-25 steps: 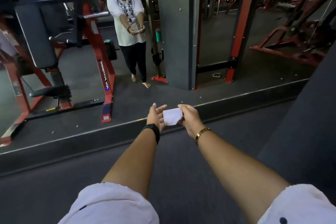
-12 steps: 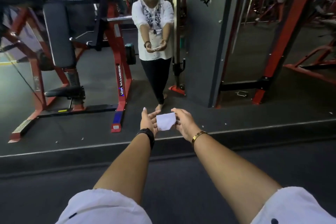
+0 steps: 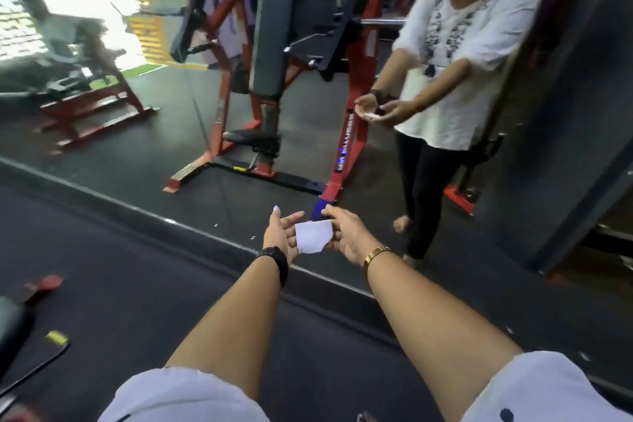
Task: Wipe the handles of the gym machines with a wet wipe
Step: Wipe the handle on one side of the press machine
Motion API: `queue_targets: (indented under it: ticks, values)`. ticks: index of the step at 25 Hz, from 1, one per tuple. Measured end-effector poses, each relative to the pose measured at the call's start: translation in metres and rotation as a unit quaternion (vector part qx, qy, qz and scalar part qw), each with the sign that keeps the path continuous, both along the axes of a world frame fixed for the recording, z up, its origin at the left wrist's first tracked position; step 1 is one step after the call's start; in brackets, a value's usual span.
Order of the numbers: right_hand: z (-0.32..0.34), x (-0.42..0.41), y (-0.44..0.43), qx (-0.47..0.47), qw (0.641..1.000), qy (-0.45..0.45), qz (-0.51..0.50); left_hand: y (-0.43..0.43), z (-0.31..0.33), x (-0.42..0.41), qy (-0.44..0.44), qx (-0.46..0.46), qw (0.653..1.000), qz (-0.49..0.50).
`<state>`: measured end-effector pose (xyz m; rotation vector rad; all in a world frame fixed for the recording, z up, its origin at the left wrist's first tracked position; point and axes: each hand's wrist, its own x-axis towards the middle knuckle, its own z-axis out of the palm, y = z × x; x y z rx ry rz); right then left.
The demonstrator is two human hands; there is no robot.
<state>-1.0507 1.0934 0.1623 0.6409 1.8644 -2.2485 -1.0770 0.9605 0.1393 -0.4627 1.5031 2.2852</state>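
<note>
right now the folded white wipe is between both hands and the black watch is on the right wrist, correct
No: the head view shows the black watch on the left wrist. The folded white wipe is between the left hand and right hand.

Dark floor (image 3: pixel 154 284) carries a red scrap (image 3: pixel 44 284); a yellow bit (image 3: pixel 56 337) nearby.

Hands: two, left hand (image 3: pixel 279 235) and right hand (image 3: pixel 351 233). Wet wipe (image 3: pixel 313 237): one. Wrist pieces: two, one black watch (image 3: pixel 274 259) and one gold bracelet (image 3: pixel 375 254). White sleeves: two, left sleeve (image 3: pixel 181 397) and right sleeve (image 3: pixel 555 387). Red-framed machines: two, seat machine (image 3: pixel 270 62) and a blurred machine (image 3: pixel 92 103) far left.
</note>
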Motion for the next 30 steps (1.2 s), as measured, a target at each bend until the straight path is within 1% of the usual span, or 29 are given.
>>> queue_targets:
  ticks: [4, 7, 11, 18, 22, 27, 30]
  values:
    - [-0.008, -0.096, -0.049, -0.011, 0.99, -0.001, 0.14, -0.058, -0.005, -0.062, -0.002, 0.005, 0.995, 0.104]
    - [-0.004, -0.155, -0.085, -0.004, 0.972, -0.009, 0.237, -0.097, 0.001, -0.09, -0.008, 0.004, 0.983, 0.185]
    - [0.003, -0.207, -0.146, -0.003, 0.941, -0.008, 0.338, -0.147, 0.005, -0.107, -0.012, 0.012, 0.958, 0.285]
    - [-0.011, -0.244, -0.289, 0.004, 0.871, 0.005, 0.491, -0.247, -0.007, -0.108, -0.034, 0.024, 0.909, 0.415]
    - [-0.012, -0.256, -0.384, 0.003, 0.828, 0.015, 0.561, -0.334, -0.012, -0.113, -0.035, 0.005, 0.868, 0.495]
    - [-0.002, -0.262, -0.476, -0.012, 0.787, 0.025, 0.616, -0.416, -0.006, -0.107, -0.026, -0.012, 0.82, 0.571]
    - [-0.004, -0.254, -0.527, -0.007, 0.744, 0.012, 0.668, -0.453, -0.001, -0.088, -0.027, -0.018, 0.788, 0.614]
